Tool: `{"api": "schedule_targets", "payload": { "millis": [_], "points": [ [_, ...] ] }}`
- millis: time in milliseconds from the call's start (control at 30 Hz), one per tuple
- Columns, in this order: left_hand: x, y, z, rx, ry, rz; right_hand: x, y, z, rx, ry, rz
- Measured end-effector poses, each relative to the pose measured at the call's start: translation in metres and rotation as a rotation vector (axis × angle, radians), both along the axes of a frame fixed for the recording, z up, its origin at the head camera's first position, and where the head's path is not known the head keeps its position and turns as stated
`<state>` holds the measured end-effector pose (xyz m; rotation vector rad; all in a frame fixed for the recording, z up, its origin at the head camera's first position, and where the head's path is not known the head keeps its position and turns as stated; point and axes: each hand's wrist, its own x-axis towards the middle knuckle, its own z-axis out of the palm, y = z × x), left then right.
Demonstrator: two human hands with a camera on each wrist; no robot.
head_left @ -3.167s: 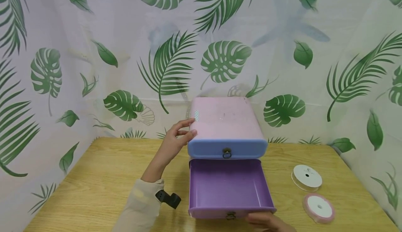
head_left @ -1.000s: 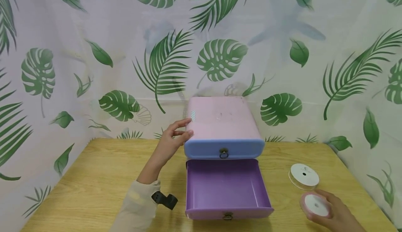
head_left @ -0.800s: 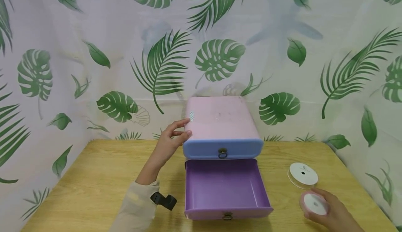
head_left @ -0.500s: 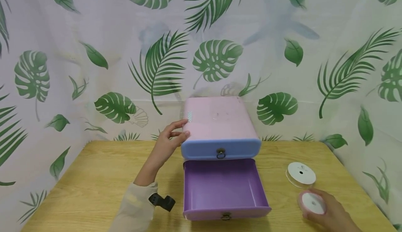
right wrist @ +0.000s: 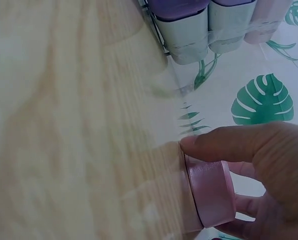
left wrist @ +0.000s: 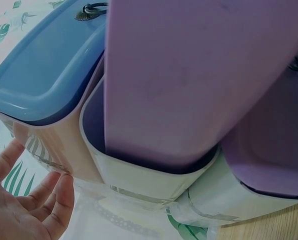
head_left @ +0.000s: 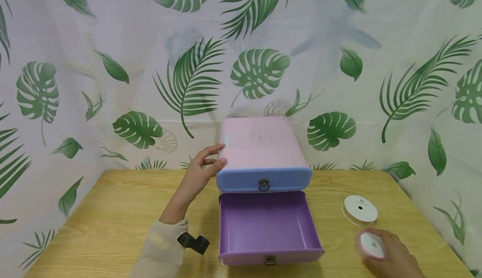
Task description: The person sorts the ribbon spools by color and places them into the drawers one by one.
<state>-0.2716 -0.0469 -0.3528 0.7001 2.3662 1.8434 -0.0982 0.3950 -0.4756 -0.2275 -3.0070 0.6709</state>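
A small stacked drawer unit with a pink top stands mid-table. Its blue top drawer is closed, and the purple drawer below is pulled out with nothing inside. My left hand rests its thumb and fingertips on the unit's upper left side. In the left wrist view a further purple drawer front shows at the bottom. At the right, my right hand grips a pink ribbon spool by its rim. The right wrist view shows thumb and fingers around the spool's pink edge.
A white ribbon spool lies flat on the wooden table, just behind the pink one. A leaf-print cloth hangs behind the table and at both sides. A black strap device sits on the left wrist.
My right hand has left the front of the purple drawer and taken hold of the pink ribbon spool, now shifted slightly and tilted. The left hand keeps its place on the drawer unit.
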Motion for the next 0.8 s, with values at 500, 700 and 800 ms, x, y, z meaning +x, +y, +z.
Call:
{"api": "schedule_targets", "payload": {
  "millis": [500, 700, 800],
  "points": [
    [0.003, -0.001, 0.003, -0.002, -0.001, 0.002, -0.004, -0.003, 0.012, -0.076, 0.007, 0.007],
    [0.003, -0.001, 0.003, -0.002, -0.001, 0.003, -0.003, -0.008, 0.023, -0.026, 0.283, 0.066],
    [0.002, 0.0, 0.002, -0.005, -0.001, 0.003, -0.003, -0.016, 0.036, -0.047, 0.32, 0.072]
  ]
}}
